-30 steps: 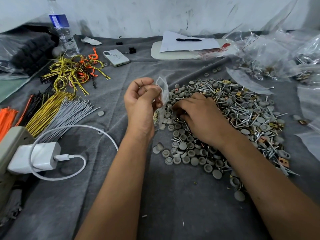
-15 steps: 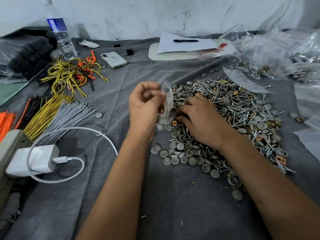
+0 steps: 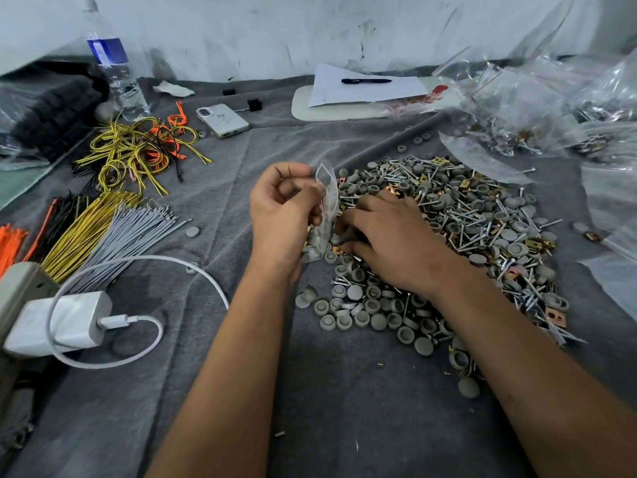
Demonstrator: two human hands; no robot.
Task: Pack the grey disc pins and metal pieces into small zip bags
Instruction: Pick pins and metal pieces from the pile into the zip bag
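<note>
- Bag point(image 3: 325, 205), small and clear with a zip top, stands upright in the middle of the frame, pinched near its mouth by the left hand point(image 3: 282, 215); its lower part already bulges with grey discs and a glint of brass.
- Left hand has thumb and curled fingers closed on the bag's upper edge, wrist resting low on the grey cloth point(image 3: 331, 408).
- Right hand point(image 3: 393, 243) lies palm down on the near left side of the pile point(image 3: 448, 243), fingers bent into the parts just beside the bag; it seems to be gripping a grey disc at the fingertips, though the hold is blurred and I cannot tell for sure.
- Pile fills the centre right of the frame: round grey discs, some showing a hollow cup side, mixed with silver screws and small brass-coloured clips.
- More clear bags point(image 3: 537, 108), some holding screws and clips, lie in the upper right.
- Bundles of yellow, grey and orange wires point(image 3: 113, 229) sit at the left, with a white charger point(image 3: 62, 322) and its cable below them.
- Phone point(image 3: 223, 120), water bottle point(image 3: 113, 63) and a sheet of paper point(image 3: 365, 88) with a pen point(image 3: 366, 81) on it lie along the top.
</note>
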